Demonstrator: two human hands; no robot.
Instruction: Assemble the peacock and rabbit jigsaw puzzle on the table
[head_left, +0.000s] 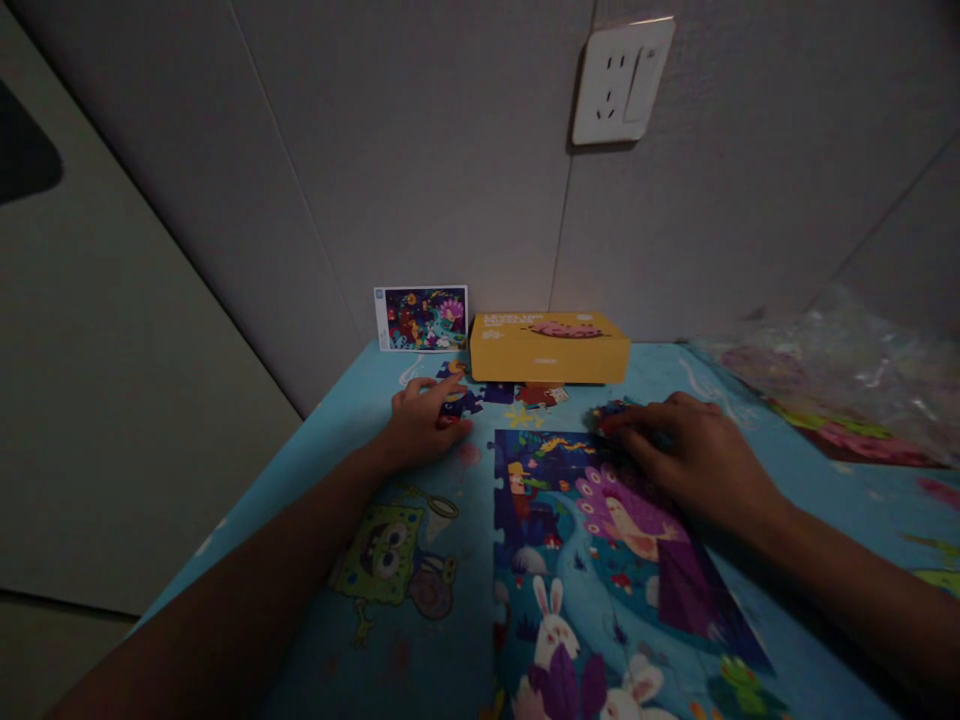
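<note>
My left hand (426, 425) is at the far left of the table, fingers apart, over or against a few loose puzzle pieces (463, 404). A small red patch shows between its thumb and fingers; whether it touches that piece I cannot tell. My right hand (686, 445) pinches a dark, multicoloured puzzle piece (609, 412) just above the top edge of the joined jigsaw puzzle (577, 560). How many pieces are in that pinch is hidden. The joined part shows a pink peacock, white rabbits and a stream, with open tabs along its left edge.
Behind the loose pieces stands a yellow puzzle box (547, 358) against the wall. A picture card (422, 320) leans beside it. Clear plastic packaging (862, 390) lies at the right. The blue tablecloth (300, 480) carries printed cartoon figures. A wall socket (624, 82) is above.
</note>
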